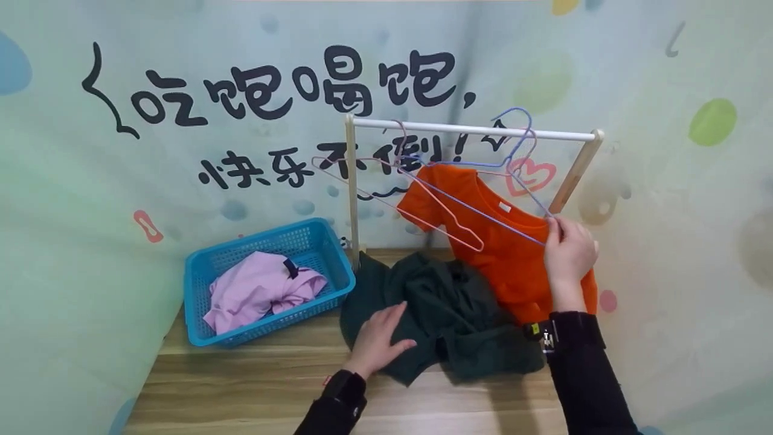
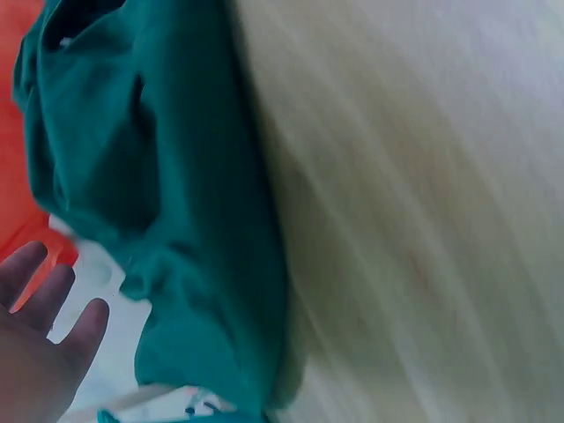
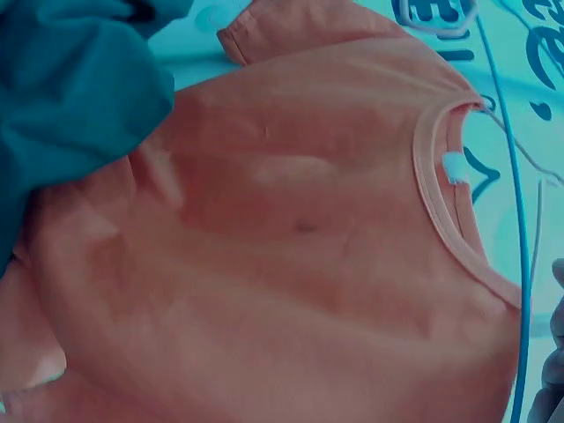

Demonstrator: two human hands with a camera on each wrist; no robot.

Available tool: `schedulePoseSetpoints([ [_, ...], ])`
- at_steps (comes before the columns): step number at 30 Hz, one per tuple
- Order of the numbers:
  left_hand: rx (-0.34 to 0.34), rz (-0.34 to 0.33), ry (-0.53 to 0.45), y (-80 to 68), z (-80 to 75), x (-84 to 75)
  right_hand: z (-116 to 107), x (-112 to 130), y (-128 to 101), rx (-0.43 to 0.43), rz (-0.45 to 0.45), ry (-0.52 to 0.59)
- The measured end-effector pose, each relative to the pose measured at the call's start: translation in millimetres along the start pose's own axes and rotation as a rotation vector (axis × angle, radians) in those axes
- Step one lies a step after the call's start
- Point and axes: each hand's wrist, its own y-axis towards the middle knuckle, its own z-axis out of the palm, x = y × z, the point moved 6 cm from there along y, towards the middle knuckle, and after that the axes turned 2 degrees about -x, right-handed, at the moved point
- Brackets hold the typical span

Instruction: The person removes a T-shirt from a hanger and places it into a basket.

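My right hand [image 1: 570,251] pinches the right end of a blue-purple hanger [image 1: 477,211], held in front of the rack; no garment is on this hanger. Behind it an orange T-shirt [image 1: 513,266] hangs from the rack on another hanger, its neckline and white label [image 3: 456,167] facing me. My left hand [image 1: 377,338] is held over the dark green garment [image 1: 447,302], fingers spread and gripping nothing. That garment lies crumpled on the wooden table below the rack. In the left wrist view the left hand [image 2: 44,344] appears apart from the green cloth [image 2: 194,194].
A pink hanger [image 1: 444,226] without clothing hangs from the white rail [image 1: 435,127] of the wooden-post rack. To the left, a blue basket [image 1: 193,284] holds a crumpled light purple garment [image 1: 259,287]. A printed backdrop stands behind the wood-grain table [image 1: 241,380].
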Motion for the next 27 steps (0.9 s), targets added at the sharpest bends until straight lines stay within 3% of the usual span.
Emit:
schedulePoseSetpoints([
  [12, 0.045, -0.033, 0.076, 4.9, 38.7, -11.4, 18.6, 0.8, -14.6, 0.048, -0.049, -0.036],
  [17, 0.103, -0.085, 0.125, 2.8, 52.7, -7.8, 20.2, -1.1, -20.2, 0.073, -0.062, -0.027],
  [23, 0.176, -0.208, 0.147, -3.0, 65.4, 5.5, 19.7, -2.0, -32.1, 0.07, -0.104, 0.011],
  [27, 0.164, -0.243, 0.186, -5.7, 68.0, 13.9, 18.8, -1.4, -45.3, 0.052, -0.185, 0.03],
])
